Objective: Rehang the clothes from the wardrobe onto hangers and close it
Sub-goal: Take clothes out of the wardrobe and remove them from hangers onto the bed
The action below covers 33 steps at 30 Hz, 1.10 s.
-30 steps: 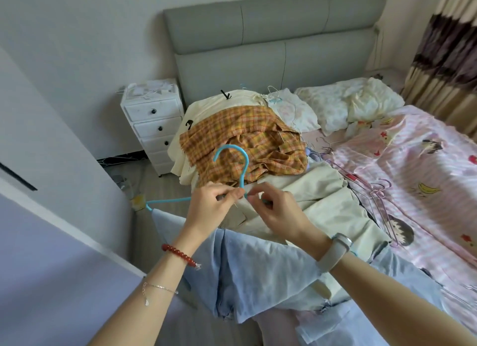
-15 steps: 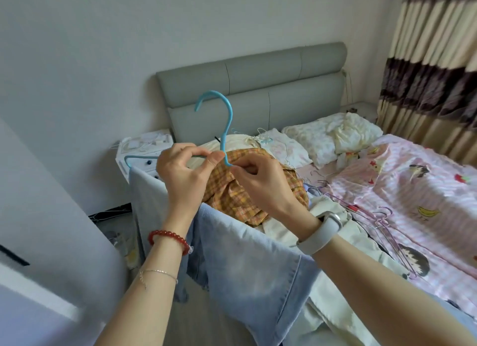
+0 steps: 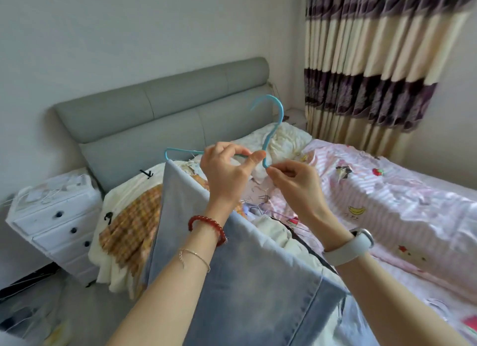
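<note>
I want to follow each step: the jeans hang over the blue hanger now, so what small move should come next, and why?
Probably carry the blue hanger toward the wardrobe: the jeans already drape over its bar, and the left hand and right hand both pinch it near the hook.

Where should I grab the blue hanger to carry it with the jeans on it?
Grip the blue hanger at its neck, just under the hook, coming from above. The jeans drape over its bar, so the load should hang below that point; both hands already hold there.

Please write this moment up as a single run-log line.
left hand: pinches blue hanger | right hand: pinches hanger | jeans: draped over it
</note>
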Motion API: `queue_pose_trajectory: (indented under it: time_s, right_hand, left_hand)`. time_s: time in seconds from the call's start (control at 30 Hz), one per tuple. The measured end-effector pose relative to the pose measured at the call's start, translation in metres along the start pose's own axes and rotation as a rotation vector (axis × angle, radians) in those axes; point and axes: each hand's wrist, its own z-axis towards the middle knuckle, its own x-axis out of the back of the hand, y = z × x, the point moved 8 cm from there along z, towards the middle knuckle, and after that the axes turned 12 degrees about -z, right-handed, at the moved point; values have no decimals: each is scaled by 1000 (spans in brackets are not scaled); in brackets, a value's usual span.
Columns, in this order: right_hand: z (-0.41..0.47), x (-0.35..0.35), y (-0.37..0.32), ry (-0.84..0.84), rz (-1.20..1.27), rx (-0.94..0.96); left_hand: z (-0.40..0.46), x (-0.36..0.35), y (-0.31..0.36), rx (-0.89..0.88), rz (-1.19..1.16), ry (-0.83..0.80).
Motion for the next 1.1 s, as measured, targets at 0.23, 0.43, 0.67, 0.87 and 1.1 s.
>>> queue_pose_trajectory:
  time_s: [0.23, 0.43, 0.67, 0.87, 1.1]
  right_hand:
    - [61, 42, 185, 163, -127, -240]
    - [77, 23, 353, 128, -402, -425]
    - [106, 15, 468, 62, -525, -562]
    - [151, -9, 498, 0, -535, -530]
    - [100, -53, 555, -318, -690, -580]
  left_hand:
    - [-37, -161, -117, 139, 257, -382]
    - [-159, -170, -265, 462, 682, -775]
    - [-256, -157, -344, 596, 823, -1037]
    - [-269, -176, -380, 575, 917, -1082]
    - [-291, -185, -403, 586, 1013, -1136]
